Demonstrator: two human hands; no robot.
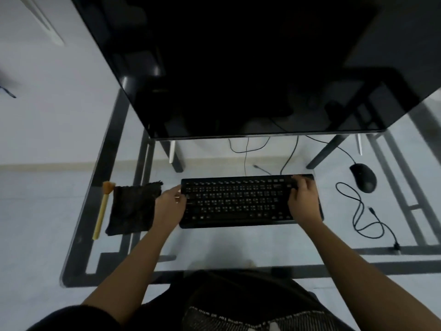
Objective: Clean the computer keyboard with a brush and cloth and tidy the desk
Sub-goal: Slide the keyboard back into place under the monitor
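A black keyboard (238, 201) lies flat on the glass desk (214, 244) in front of me. My left hand (170, 204) grips its left end, fingers curled around the edge. At the right end, my right hand (304, 199) holds the keyboard with fingers over the upper right keys. A dark cloth (133, 207) lies left of the keyboard, just beside my left hand. Further left, a yellow-handled brush (102, 210) with orange bristles lies along the cloth's edge, bristles pointing away from me.
A large dark monitor (250, 68) looms over the back of the desk. A black mouse (363, 177) sits at the right, with a loose coiled cable (367, 218) in front of it. Thin cables (245, 149) trail behind the keyboard. My lap is below the desk's front edge.
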